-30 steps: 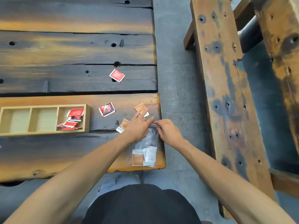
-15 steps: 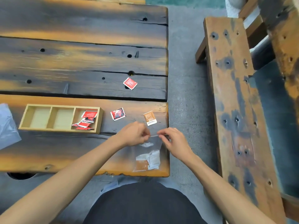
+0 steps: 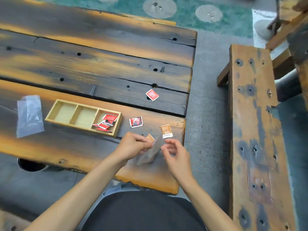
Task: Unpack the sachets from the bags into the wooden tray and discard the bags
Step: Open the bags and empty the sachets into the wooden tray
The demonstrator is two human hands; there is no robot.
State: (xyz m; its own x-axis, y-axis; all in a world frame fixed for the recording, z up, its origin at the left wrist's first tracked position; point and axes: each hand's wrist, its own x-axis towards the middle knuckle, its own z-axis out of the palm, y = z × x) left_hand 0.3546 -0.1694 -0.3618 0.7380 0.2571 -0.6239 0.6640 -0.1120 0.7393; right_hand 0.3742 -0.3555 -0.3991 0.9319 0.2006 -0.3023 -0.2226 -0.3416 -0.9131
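My left hand [image 3: 133, 145] grips a clear plastic bag [image 3: 150, 153], tilted and blurred, just above the table's near right corner. Beside the bag's right edge is my right hand [image 3: 176, 152], fingers loosely curled and apart with nothing visibly between them. The wooden tray [image 3: 76, 129] has three compartments; several red sachets [image 3: 106, 122] fill the right one and the other two are bare. Loose on the table lie an orange sachet [image 3: 166, 131], a second orange sachet [image 3: 150, 137] partly behind my left fingers, a red-and-black sachet [image 3: 136, 121] and a red sachet [image 3: 152, 95] farther back.
A flat clear bag [image 3: 29, 115] lies left of the tray. A round dark bin [image 3: 31, 165] shows below the table's near edge at left. A wooden bench [image 3: 255, 130] runs along the right, across a strip of grey floor.
The view has swung up and left, bringing the flat bag at left into sight. The bag in my hands went from hanging flat between both hands to tilted in the left; my right fingers have come off its top edge.
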